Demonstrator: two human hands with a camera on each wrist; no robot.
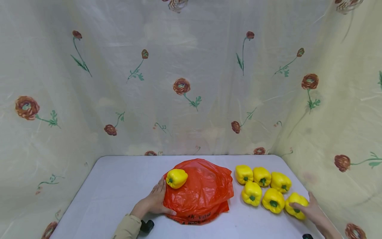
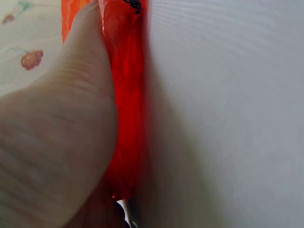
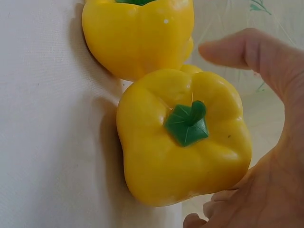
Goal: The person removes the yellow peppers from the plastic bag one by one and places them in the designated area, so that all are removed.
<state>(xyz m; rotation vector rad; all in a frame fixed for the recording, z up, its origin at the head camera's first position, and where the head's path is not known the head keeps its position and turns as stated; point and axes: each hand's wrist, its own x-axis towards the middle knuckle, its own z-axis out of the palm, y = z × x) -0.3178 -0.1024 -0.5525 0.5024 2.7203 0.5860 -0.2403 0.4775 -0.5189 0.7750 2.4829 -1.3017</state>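
Note:
A red plastic bag (image 1: 206, 186) with dark lettering along its near edge lies at the middle of the table. One yellow bell pepper (image 1: 177, 178) with a green stem rests on the bag's upper left. My left hand (image 1: 156, 200) lies along the left side of the bag, fingers extended and thumb at its near edge. At the far right, my right hand (image 1: 314, 210) is spread around the nearest bell pepper (image 3: 185, 156). In the right wrist view its thumb stands apart from that pepper, while the other fingers are partly hidden beyond it.
Several more yellow bell peppers (image 1: 262, 176) stand in two rows right of the bag, close together. The white table (image 1: 119, 186) is bordered by flower-patterned curtain (image 1: 209, 83) at the back and both sides. Black wrist devices (image 1: 147, 226) show below the hands.

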